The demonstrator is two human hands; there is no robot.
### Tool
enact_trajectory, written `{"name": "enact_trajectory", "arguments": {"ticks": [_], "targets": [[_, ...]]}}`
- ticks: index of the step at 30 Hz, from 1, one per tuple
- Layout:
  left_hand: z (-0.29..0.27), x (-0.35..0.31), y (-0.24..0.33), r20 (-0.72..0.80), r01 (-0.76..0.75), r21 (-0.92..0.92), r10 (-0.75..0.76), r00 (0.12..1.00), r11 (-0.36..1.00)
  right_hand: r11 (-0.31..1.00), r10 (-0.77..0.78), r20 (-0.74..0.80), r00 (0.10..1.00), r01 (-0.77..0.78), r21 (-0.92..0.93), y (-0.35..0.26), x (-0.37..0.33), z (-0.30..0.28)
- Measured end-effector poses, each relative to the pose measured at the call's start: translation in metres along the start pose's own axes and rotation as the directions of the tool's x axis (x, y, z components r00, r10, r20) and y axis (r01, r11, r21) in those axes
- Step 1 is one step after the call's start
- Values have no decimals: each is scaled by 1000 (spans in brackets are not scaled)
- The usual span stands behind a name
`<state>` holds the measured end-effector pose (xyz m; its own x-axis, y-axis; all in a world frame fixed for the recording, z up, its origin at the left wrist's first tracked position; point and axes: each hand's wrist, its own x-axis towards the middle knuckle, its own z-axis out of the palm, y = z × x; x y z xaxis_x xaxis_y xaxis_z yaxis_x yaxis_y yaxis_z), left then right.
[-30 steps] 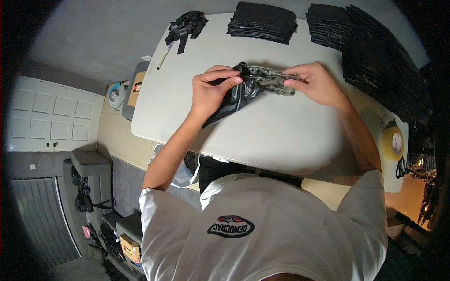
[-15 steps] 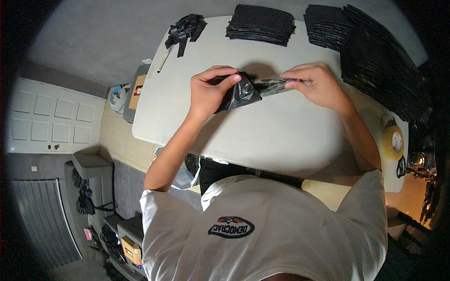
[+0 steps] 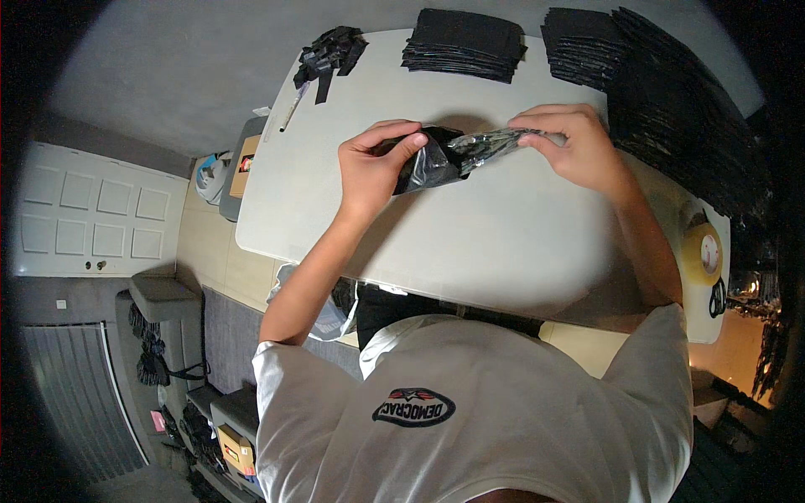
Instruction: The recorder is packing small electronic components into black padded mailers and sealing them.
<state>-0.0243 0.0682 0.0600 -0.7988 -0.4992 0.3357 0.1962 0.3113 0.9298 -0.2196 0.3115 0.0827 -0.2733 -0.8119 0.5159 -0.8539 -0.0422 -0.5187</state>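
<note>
Above the white table, my left hand point(image 3: 374, 163) is closed on a black plastic bag point(image 3: 431, 165), thumb on top and fingers behind it. From the bag's right side sticks out a shiny clear plastic packet point(image 3: 488, 147) with dark contents that I cannot make out. The packet's outer end is pinched between the thumb and fingers of my right hand point(image 3: 573, 149). Its inner end is hidden in the bag.
Along the table's point(image 3: 503, 243) far side lie a heap of black strips point(image 3: 329, 54), a pen point(image 3: 293, 107) and a stack of flat black bags point(image 3: 464, 44). More black bags point(image 3: 671, 117) pile up at the right. A tape roll point(image 3: 703, 253) and scissors point(image 3: 718, 298) rest at the right edge.
My right hand has moved slightly up and right with its end of the packet, and more of the packet shows outside the bag. My left hand has barely shifted.
</note>
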Motion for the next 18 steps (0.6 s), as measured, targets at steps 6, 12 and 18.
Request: {"name": "enact_trajectory", "arguments": {"ticks": [6, 12, 18], "targets": [[16, -8, 10, 94, -182, 155, 168, 981, 971, 987, 156, 82, 984, -160, 33, -16, -2, 7], [33, -7, 23, 177, -548, 392, 524, 833, 739, 883, 367, -15, 930, -343, 320, -23, -3, 23], [29, 0, 30, 220, -607, 463, 580, 785, 646, 915, 313, 41, 949, -313, 255, -25, -1, 17]]}}
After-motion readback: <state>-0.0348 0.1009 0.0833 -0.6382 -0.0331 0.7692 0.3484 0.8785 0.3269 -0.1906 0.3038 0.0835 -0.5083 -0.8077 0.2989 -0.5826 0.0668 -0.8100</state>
